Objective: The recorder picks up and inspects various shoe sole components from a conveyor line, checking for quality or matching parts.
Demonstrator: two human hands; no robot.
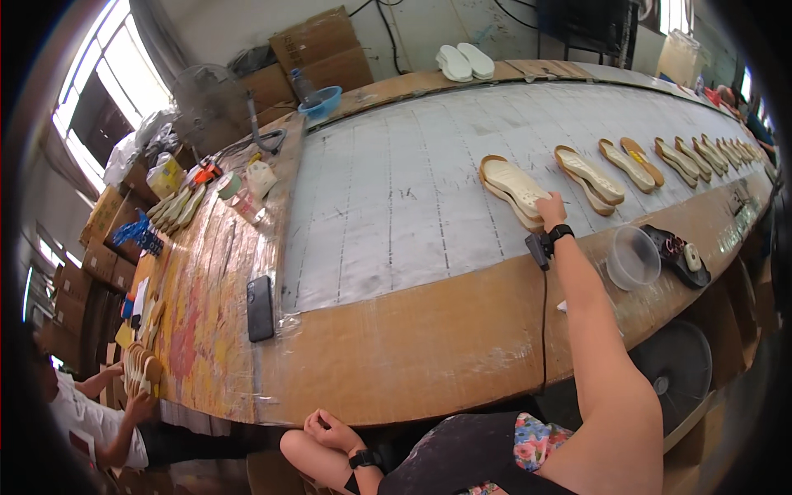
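Observation:
My right hand (551,211) is at the heel end of a cream shoe sole with a tan rim (513,183), the nearest of a row on the grey board. Its fingers are pinched together, and a thin dark stick (564,202) pokes out beside them. Just to the right lies a pair of soles (587,175), followed by more pairs in a line toward the far right. My left hand (327,429) rests near my lap at the front table edge, fingers curled in a loose fist with nothing visible in it.
A clear plastic tub (634,257) and a dark sandal (678,257) sit right of my forearm. At left are a black phone (260,308), a jar (228,186) and stacked soles (178,208). Another person (99,421) handles soles at lower left. A cable (544,330) hangs from my right wrist.

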